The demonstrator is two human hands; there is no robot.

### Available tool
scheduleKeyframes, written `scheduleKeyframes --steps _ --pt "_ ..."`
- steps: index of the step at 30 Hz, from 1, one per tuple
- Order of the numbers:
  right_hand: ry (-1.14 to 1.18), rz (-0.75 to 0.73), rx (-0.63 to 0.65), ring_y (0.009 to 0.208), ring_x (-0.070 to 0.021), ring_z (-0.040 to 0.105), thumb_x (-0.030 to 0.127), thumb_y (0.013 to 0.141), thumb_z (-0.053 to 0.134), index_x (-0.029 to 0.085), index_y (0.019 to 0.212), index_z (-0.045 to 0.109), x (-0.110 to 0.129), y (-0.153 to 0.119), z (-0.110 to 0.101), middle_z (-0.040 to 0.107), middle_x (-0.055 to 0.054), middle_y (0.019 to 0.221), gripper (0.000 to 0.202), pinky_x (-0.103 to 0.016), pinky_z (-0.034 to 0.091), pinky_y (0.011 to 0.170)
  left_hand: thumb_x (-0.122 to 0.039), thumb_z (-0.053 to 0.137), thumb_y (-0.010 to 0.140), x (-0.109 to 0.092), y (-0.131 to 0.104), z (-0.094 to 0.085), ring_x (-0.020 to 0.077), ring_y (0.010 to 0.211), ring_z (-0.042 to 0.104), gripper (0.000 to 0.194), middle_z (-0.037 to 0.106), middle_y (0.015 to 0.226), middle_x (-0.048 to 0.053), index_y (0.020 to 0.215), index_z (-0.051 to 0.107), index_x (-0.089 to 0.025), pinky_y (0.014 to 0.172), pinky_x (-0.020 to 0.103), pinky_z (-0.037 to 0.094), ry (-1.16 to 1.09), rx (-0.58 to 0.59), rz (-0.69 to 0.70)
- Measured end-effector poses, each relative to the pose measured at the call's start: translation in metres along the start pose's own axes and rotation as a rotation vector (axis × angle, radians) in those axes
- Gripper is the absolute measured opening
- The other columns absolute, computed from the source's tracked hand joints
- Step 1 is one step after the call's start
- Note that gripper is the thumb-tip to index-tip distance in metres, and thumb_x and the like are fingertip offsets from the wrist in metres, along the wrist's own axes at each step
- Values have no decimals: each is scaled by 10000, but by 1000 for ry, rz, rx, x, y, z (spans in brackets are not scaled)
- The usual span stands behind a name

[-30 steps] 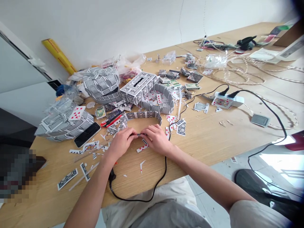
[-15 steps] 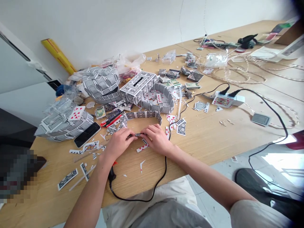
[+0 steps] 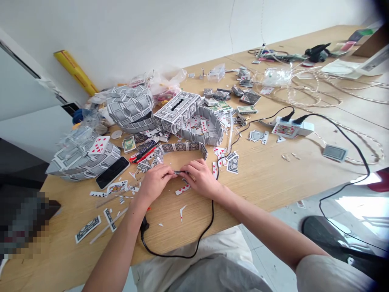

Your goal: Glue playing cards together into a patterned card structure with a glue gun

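Light wood-grain table [image 3: 270, 174] runs along a plain white wall [image 3: 194, 36], its surface heavily littered. From my remote station I observe both bare hands at the near side of a narrow, angular band of black-and-white patterned playing cards [image 3: 182, 147]. It lies near the middle of the table's front part, bent around a bare patch of wood. I find the left hand [image 3: 154, 181] pinching, thumb against fingers, and the right hand [image 3: 199, 177] doing likewise; a short dark-and-white section shows between the fingertips, apparently the band's near edge. Knuckles hide the exact contact from me.

Beyond the band I record a rectangular black-and-white card box with a dark slot [image 3: 177, 106], tilted against a curved grey card-walled tray [image 3: 209, 140] holding loose cards. To the left lie a red-and-black cutter [image 3: 144, 154] and a black-screened phone [image 3: 112, 173], the latter just beside a grey card-covered form [image 3: 82, 164]. Below the right hand I note a red-pipped card offcut [image 3: 182, 190]; a black cable [image 3: 212, 215] loops nearer the table edge.
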State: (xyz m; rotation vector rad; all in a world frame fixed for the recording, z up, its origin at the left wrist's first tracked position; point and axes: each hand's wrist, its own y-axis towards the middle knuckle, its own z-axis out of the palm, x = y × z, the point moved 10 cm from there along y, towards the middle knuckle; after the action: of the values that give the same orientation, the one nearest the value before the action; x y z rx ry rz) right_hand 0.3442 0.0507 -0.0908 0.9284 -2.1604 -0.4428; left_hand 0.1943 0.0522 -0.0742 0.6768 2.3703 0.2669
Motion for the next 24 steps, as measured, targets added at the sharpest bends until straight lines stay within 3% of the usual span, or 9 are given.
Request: scheduleKeyframes --steps 12,15,19,24 --pt "-1 14 13 920 -242 722 271 1141 630 219 1069 723 0 1 -1 818 -81 1003 129 -407 453 936 -186 798 993 0 4 -3 171 807 734 183 757 842 -26 843 702 -228 782 285 557 -3 6 -88" --pt "-1 25 11 917 -240 722 266 1135 642 216 1063 723 -1 1 -1 814 -74 998 119 -402 451 939 -216 789 1010 4 1 -5 175 803 751 129 770 866 -27 929 689 -230 770 288 568 20 -20 -117" --pt "2 33 14 926 -238 731 246 1124 661 212 1071 724 0 2 -2 815 -71 1003 89 -394 448 934 -272 820 1005 6 -3 -6 225 975 803 158 831 1039 21 1122 720 -235 894 343 608 62 -5 -88" --pt "5 41 23 938 -241 734 262 1127 658 207 1076 724 0 2 -2 814 -77 1012 100 -397 448 939 -295 778 1043 2 -2 -5 273 1047 779 67 848 1049 58 1057 794 -232 1032 441 566 131 42 0"
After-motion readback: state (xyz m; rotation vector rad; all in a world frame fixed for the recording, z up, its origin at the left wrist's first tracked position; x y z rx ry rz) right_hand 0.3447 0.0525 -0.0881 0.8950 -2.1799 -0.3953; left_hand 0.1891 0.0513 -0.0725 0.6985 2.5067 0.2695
